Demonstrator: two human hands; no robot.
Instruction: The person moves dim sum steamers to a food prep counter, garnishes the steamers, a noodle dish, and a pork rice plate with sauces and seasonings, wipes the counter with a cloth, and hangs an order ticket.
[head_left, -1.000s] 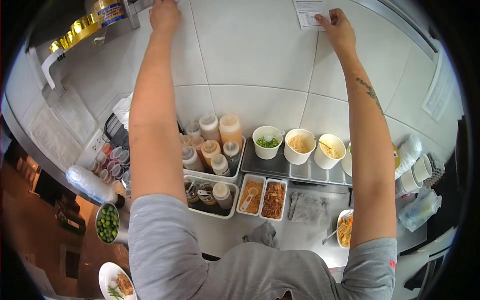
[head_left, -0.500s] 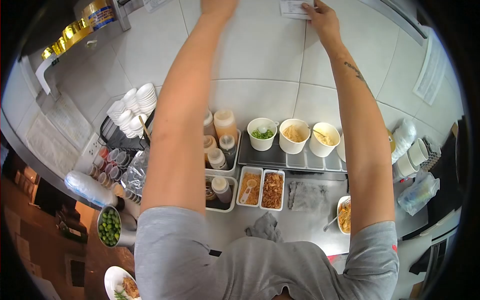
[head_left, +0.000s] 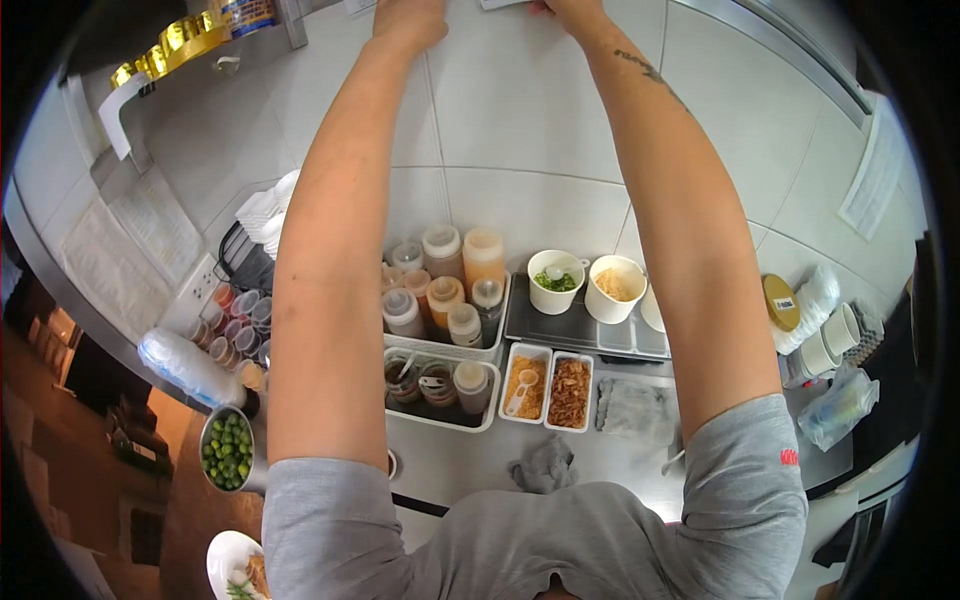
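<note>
Both my arms reach up to the tiled wall, at the top edge of the view. My right hand (head_left: 574, 14) is closed on a white paper slip (head_left: 500, 3), of which only the lower edge shows. Over to the left, my left hand (head_left: 412, 22) is cut off by the frame, so its fingers are hidden. Beside it, a corner of another white paper (head_left: 358, 5) peeks in. Below my arms stand white tubs, one with chopped green herbs (head_left: 553, 280) and one with a pale shredded food (head_left: 614, 284).
Squeeze bottles (head_left: 441, 250) fill a white basket on the counter. Two trays hold orange crumbs (head_left: 524, 382) and brown flakes (head_left: 570, 393). Grey cloths (head_left: 545, 465) lie nearer me. At left are a metal container of green limes (head_left: 228, 450) and a plate (head_left: 228, 555). A shelf (head_left: 200, 45) juts out above.
My right hand has moved left along the wall with the paper slip, closer to my left hand. The view has turned, so the counter items appear further right and more bottles show.
</note>
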